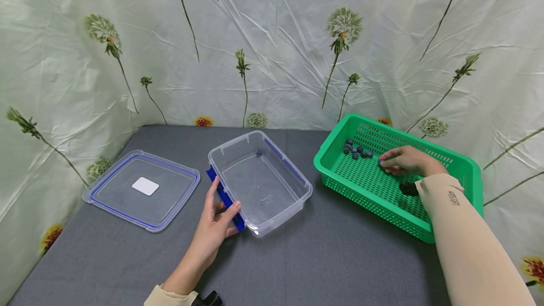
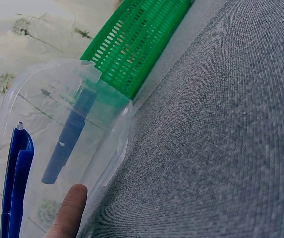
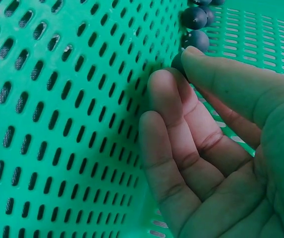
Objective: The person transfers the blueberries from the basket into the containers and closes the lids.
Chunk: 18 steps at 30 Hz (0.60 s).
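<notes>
My left hand (image 1: 216, 223) holds a clear plastic food container (image 1: 259, 185) at its left side, thumb and fingers about the blue clip (image 1: 225, 197). A small dark round spot shows in the container's far corner. Inside the green basket (image 1: 361, 192), my right hand (image 1: 405, 160) pinches a blueberry (image 3: 178, 61) between thumb and fingertips, close over the perforated floor. Several more blueberries (image 1: 354, 149) lie loose in the basket's left part, just beyond those fingertips. In the right wrist view, other blueberries (image 3: 195, 19) appear above the thumb.
A clear lid (image 1: 174, 202) with a blue seal and a white label (image 1: 145, 186) lies flat left of the container. Grey cloth (image 1: 297, 259) covers the table. Behind it hangs a pale curtain (image 1: 289, 37) printed with flowers.
</notes>
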Each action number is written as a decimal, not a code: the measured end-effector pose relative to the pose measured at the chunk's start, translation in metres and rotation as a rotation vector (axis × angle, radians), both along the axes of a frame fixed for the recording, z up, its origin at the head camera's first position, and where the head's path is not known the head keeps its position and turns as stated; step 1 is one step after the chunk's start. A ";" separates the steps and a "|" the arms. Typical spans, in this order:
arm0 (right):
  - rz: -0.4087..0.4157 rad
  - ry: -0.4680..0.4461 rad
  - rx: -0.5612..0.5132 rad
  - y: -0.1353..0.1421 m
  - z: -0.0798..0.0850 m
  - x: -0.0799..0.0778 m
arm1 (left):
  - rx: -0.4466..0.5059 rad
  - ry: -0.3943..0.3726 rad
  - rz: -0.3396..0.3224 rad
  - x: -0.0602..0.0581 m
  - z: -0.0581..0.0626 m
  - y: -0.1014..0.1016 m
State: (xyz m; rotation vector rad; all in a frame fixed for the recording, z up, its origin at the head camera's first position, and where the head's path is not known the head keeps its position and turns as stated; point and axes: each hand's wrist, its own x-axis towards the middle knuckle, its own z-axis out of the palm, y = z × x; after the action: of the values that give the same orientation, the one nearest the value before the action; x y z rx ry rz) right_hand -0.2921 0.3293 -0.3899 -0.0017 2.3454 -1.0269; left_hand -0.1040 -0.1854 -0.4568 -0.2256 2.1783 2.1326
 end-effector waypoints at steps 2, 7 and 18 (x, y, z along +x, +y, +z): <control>-0.003 -0.001 -0.004 0.000 0.001 0.001 | 0.000 0.000 0.001 0.000 0.000 0.000; -0.024 0.005 -0.027 0.000 0.006 0.000 | 0.000 0.000 0.005 0.000 0.001 0.001; -0.004 0.069 -0.030 -0.009 0.020 -0.002 | -0.002 0.003 0.012 0.001 0.000 0.001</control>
State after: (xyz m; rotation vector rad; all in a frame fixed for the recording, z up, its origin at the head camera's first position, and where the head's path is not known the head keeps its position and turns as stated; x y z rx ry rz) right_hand -0.2937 0.3206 -0.3701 -0.0447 2.3930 -1.0799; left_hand -0.1033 -0.1848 -0.4565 -0.2362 2.1864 2.1376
